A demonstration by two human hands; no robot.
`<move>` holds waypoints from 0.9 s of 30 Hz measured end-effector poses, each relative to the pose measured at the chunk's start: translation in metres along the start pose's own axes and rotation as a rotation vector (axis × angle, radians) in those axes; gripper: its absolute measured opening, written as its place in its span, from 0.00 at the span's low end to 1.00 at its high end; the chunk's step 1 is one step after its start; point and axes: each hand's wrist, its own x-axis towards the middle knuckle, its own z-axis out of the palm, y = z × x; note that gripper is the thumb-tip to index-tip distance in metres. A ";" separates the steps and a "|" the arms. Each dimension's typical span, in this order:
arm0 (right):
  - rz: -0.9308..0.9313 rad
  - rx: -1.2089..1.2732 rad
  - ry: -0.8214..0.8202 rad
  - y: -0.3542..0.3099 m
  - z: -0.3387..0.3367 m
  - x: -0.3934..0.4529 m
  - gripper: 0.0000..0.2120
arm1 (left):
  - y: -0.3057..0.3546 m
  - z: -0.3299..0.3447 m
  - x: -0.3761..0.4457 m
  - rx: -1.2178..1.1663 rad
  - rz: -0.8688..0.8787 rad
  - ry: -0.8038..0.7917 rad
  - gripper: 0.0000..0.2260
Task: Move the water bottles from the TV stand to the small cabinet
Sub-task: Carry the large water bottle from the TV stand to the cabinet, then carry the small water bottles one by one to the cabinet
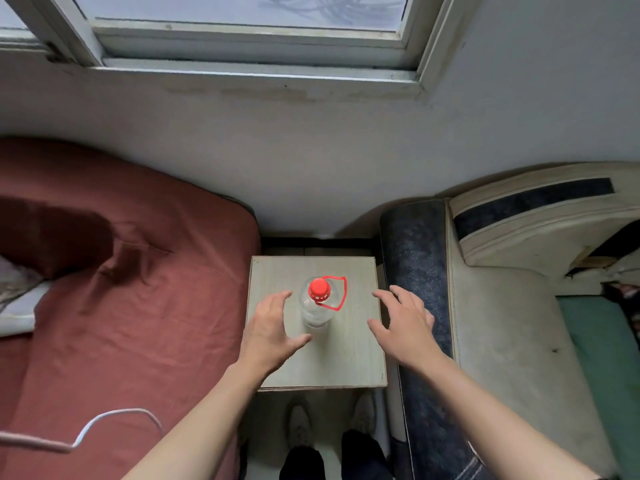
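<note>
Centrally, a clear water bottle (316, 308) with a red cap (319, 288) and a red carrying loop (338, 292) is seen standing upright on the top of the small cabinet (349, 355), slightly toward its far half. The left hand (268, 332) is held just beside the bottle on its left, fingers spread and curved toward it, the thumb tip close to the bottle's base; whether any contact is made cannot be told. The right hand (403, 323) is held to the right of the bottle, well apart from it, fingers likewise spread, over the cabinet's right edge. Nothing is gripped by either hand. A bed with a reddish sheet (138, 289) is set left of the cabinet, a worn sofa (512, 323) right of it, and a window (242, 36) is seen in the wall beyond it.
</note>
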 end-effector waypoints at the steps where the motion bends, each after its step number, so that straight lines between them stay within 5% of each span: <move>1: -0.008 -0.005 0.012 -0.006 -0.006 -0.005 0.25 | 0.004 -0.010 -0.003 0.064 0.036 -0.006 0.40; 5: -0.028 -0.022 0.046 -0.029 -0.033 -0.031 0.26 | 0.025 -0.055 -0.014 0.249 0.097 0.003 0.41; 16: -0.158 -0.062 0.243 -0.072 -0.121 -0.084 0.28 | 0.081 -0.150 -0.035 0.280 0.154 0.165 0.41; 19: -0.184 -0.051 0.260 -0.079 -0.126 -0.096 0.28 | 0.092 -0.161 -0.046 0.294 0.169 0.193 0.33; 27: -0.256 -0.005 0.232 -0.085 -0.139 -0.113 0.29 | 0.117 -0.190 -0.092 0.340 0.159 0.356 0.32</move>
